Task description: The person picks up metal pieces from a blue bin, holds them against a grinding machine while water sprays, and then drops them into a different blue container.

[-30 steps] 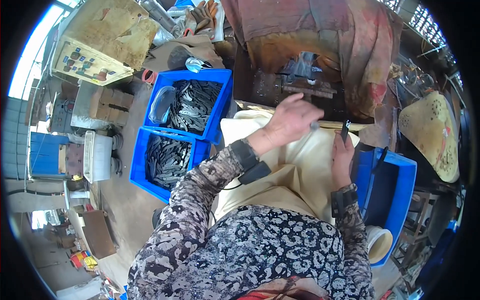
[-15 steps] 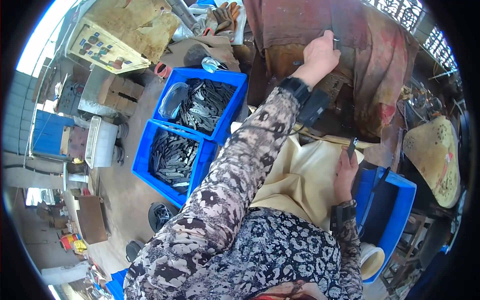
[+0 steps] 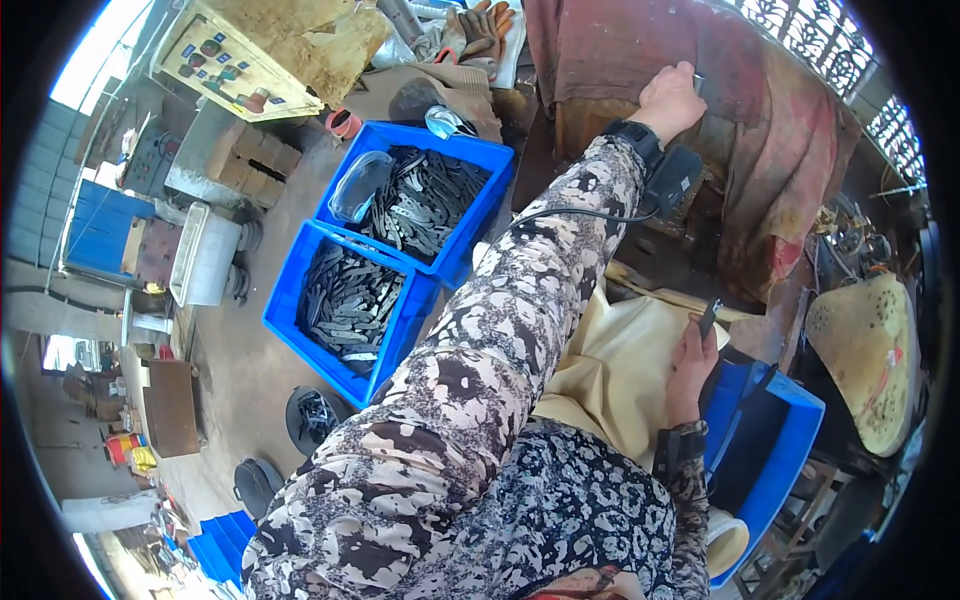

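My left hand (image 3: pixel 670 102) is stretched far forward in front of a reddish-brown cloth cover (image 3: pixel 625 50). Its fingers are closed on a small metal piece (image 3: pixel 699 82), mostly hidden by the hand. Nearer my body, my right hand (image 3: pixel 690 368) grips a dark flat metal strip (image 3: pixel 709 318) whose end sticks up past the fingers. That hand rests over a cream-coloured apron (image 3: pixel 615 370) spread across my lap. Left of my arm, two blue bins (image 3: pixel 418 268) hold many similar dark metal strips (image 3: pixel 350 305). A clear plastic container (image 3: pixel 360 187) lies on the strips in the farther bin.
At my right stand a blue bin (image 3: pixel 790 405) and a cream-coloured bucket (image 3: pixel 727 540). A worn yellowish panel (image 3: pixel 865 350) is beyond them. Gloves (image 3: pixel 482 38) and a control box (image 3: pixel 235 70) are at the far left. A black bucket (image 3: pixel 315 415) sits on the floor.
The whole view has shifted, so the bins and cloth cover appear slightly farther right. My left arm stays outstretched by the cloth; both hands keep their grips.
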The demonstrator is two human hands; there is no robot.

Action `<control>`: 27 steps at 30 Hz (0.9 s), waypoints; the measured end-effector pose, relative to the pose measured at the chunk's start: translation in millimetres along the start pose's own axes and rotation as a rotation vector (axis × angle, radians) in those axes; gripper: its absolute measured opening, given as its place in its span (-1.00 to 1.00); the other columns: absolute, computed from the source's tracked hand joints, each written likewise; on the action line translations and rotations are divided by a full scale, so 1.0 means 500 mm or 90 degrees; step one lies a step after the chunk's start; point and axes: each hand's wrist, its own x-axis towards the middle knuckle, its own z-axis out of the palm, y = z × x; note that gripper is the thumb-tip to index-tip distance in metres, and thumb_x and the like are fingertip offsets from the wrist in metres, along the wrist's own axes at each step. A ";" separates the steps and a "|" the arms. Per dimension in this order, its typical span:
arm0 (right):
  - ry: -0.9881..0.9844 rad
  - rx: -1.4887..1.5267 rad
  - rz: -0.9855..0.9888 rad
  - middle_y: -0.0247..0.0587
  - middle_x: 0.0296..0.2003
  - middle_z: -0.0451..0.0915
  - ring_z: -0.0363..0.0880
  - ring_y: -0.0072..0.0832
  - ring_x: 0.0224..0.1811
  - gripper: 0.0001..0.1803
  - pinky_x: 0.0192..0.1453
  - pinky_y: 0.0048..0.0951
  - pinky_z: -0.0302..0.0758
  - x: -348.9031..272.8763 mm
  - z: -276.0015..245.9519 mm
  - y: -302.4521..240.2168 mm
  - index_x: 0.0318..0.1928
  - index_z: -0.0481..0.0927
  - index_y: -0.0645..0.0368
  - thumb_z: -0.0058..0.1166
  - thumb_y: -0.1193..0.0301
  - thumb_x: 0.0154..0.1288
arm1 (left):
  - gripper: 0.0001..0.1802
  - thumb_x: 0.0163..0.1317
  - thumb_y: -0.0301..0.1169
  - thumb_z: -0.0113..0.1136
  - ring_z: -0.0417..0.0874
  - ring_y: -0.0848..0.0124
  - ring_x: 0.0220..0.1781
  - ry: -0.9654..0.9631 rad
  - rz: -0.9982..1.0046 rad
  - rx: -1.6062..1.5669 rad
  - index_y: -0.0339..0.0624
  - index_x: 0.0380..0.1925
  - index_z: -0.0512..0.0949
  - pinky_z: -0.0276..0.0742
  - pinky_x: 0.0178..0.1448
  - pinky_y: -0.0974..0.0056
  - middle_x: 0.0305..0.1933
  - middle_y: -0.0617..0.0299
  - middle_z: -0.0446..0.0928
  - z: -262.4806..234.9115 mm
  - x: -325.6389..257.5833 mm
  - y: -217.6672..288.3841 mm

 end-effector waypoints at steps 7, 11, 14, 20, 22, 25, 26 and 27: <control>-0.007 -0.010 0.003 -0.65 -0.60 0.25 0.05 -0.85 -0.66 -0.87 -0.63 -0.71 -0.07 0.001 0.000 0.000 -0.11 0.59 0.09 0.08 0.41 0.36 | -0.49 0.03 -0.23 0.33 0.52 0.06 0.16 0.016 -0.014 -0.015 -0.14 -0.01 0.46 0.46 0.18 0.06 0.05 -0.01 0.51 0.012 0.015 -0.009; -0.007 -0.013 0.007 -0.65 -0.60 0.25 0.06 -0.85 -0.66 -0.86 -0.63 -0.71 -0.06 -0.002 -0.007 0.001 -0.11 0.58 0.08 0.08 0.42 0.36 | -0.58 0.05 -0.26 0.33 0.55 0.07 0.11 0.105 0.020 -0.065 -0.13 -0.08 0.52 0.47 0.15 0.05 0.02 -0.01 0.53 0.012 -0.031 -0.017; 0.004 -0.010 0.013 -0.64 -0.58 0.23 0.02 -0.86 -0.68 -0.83 -0.65 -0.68 -0.11 -0.005 0.008 0.002 -0.09 0.56 0.16 0.06 0.46 0.33 | -0.74 0.08 -0.34 0.28 0.60 0.08 0.00 0.191 0.088 -0.124 -0.17 -0.22 0.57 0.50 0.09 0.07 -0.12 0.00 0.60 0.039 -0.051 -0.096; 0.025 -0.021 0.009 -0.67 -0.60 0.19 0.02 -0.86 -0.67 -0.85 -0.63 -0.68 -0.11 -0.007 0.006 -0.011 -0.10 0.56 0.13 0.02 0.45 0.36 | -0.85 0.16 -0.52 0.20 0.65 0.40 -0.41 0.105 0.198 -0.227 -0.22 -0.25 0.62 0.57 -0.27 0.35 -0.39 0.16 0.63 -0.036 -0.227 -0.217; 0.015 -0.029 0.010 -0.69 -0.60 0.19 0.03 -0.87 -0.65 -0.86 -0.61 -0.69 -0.12 -0.005 0.011 -0.009 -0.10 0.56 0.11 0.01 0.44 0.38 | -0.85 0.20 -0.56 0.18 0.61 0.52 -0.43 0.116 0.065 -0.297 -0.24 -0.22 0.62 0.55 -0.32 0.43 -0.40 0.24 0.61 -0.069 -0.285 -0.276; 0.033 -0.046 0.018 -0.69 -0.61 0.19 0.02 -0.87 -0.65 -0.86 -0.60 -0.68 -0.13 0.001 0.009 -0.005 -0.10 0.57 0.11 0.01 0.44 0.39 | -0.84 0.24 -0.59 0.14 0.59 0.54 -0.42 0.166 -0.046 -0.317 -0.27 -0.19 0.61 0.54 -0.30 0.44 -0.37 0.28 0.60 -0.103 -0.322 -0.333; 0.027 -0.046 0.021 -0.69 -0.61 0.19 0.02 -0.87 -0.65 -0.86 -0.60 -0.68 -0.13 0.001 0.009 -0.003 -0.10 0.57 0.11 0.01 0.44 0.39 | -0.82 0.23 -0.61 0.13 0.58 0.54 -0.41 0.222 -0.007 -0.264 -0.28 -0.17 0.60 0.54 -0.28 0.44 -0.34 0.25 0.60 -0.108 -0.320 -0.372; 0.016 -0.046 0.013 -0.69 -0.59 0.23 0.05 -0.87 -0.64 -0.88 -0.60 -0.70 -0.08 0.001 0.005 -0.002 -0.11 0.58 0.09 0.03 0.42 0.39 | -0.80 0.22 -0.62 0.12 0.58 0.54 -0.40 0.274 0.035 -0.214 -0.29 -0.15 0.59 0.54 -0.26 0.43 -0.31 0.23 0.61 -0.116 -0.304 -0.393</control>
